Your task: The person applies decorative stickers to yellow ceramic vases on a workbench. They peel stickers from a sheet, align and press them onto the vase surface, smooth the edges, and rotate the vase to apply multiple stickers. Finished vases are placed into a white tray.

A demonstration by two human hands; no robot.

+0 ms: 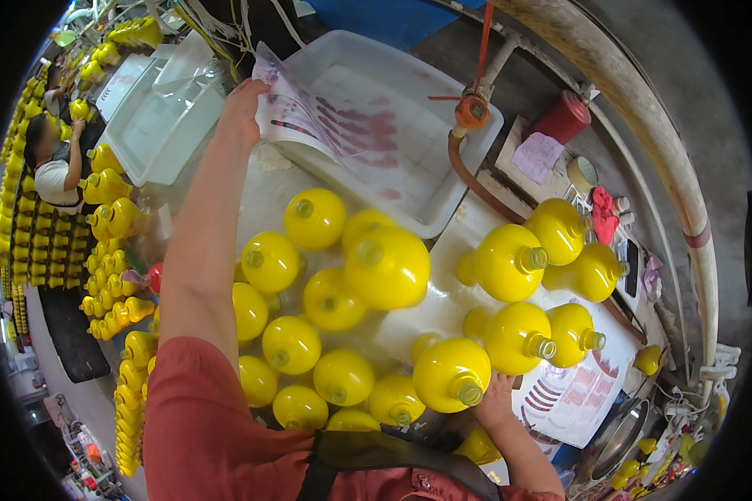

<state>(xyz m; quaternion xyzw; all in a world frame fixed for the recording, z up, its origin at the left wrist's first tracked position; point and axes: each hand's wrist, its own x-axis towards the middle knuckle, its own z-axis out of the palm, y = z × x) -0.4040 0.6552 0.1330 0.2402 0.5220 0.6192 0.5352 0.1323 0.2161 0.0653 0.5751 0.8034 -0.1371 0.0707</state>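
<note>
My left hand [244, 110] is stretched far forward and pinches the corner of a thin printed sheet [330, 134] with dark red and purple patterns. The sheet hangs curled over the near side of a white plastic basin [342, 58]. My right hand [496, 402] is low at the right, beside the neck of a glossy yellow round bottle [451, 373]. That bottle partly hides its fingers, so I cannot tell whether they grip anything. More yellow bottles [342, 376] crowd the table in front of me. A stack of similar printed sheets [572, 397] lies to the right.
A second translucent tub [154, 125] stands at the far left. An orange valve [471, 111] and brown hose [468, 171] hang over the basin's right edge. Thick pipes [643, 100] curve along the right. Left, a person [58, 171] works among many yellow bottles [109, 280].
</note>
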